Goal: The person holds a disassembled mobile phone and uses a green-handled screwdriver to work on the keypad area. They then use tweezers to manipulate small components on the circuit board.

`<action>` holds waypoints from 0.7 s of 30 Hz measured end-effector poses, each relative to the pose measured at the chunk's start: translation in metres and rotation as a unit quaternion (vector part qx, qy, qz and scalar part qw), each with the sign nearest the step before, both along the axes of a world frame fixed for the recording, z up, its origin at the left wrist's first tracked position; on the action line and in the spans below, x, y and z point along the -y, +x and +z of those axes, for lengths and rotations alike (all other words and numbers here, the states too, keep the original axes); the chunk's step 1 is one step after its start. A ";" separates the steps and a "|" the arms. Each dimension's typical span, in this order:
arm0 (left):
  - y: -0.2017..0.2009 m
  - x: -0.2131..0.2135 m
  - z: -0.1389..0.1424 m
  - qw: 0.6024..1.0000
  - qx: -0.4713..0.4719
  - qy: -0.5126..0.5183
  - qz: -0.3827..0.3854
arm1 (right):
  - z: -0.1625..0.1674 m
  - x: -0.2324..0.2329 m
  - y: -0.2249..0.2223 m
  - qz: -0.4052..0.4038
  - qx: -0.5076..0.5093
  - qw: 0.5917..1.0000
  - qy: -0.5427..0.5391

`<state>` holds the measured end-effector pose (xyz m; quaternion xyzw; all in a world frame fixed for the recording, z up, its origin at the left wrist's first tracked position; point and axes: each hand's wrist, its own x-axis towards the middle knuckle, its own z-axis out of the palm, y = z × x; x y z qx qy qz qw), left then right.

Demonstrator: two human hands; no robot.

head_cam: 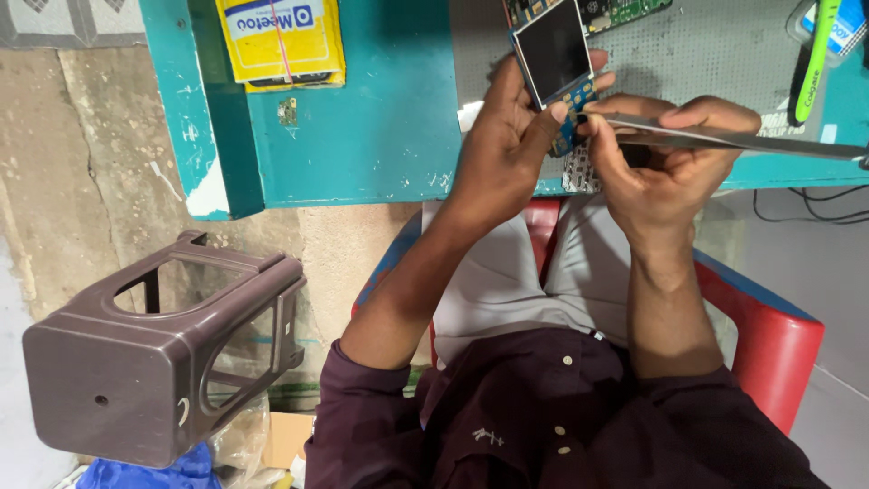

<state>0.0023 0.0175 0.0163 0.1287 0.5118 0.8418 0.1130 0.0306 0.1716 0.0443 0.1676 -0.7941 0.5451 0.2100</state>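
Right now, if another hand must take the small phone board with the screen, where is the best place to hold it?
Probably by the long side edges of the phone board, coming from above at its far end. The left hand already covers the near end, the right hand works there with metal tweezers, and the dark screen face is best left untouched.

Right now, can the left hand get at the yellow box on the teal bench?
Probably not at once: the left hand is gripping the small phone screen assembly. The yellow box lies apart to its left, with bare teal bench between.
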 end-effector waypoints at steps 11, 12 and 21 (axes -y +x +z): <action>0.001 -0.002 0.003 0.999 -0.002 -0.034 0.003 | -0.001 0.001 -0.001 -0.015 -0.014 0.999 0.031; 0.001 -0.002 0.002 1.000 -0.003 -0.028 0.003 | -0.003 0.000 -0.001 -0.017 -0.018 0.999 0.037; 0.001 -0.005 -0.004 1.000 0.001 0.001 0.008 | -0.013 -0.005 0.000 0.006 -0.002 1.000 0.003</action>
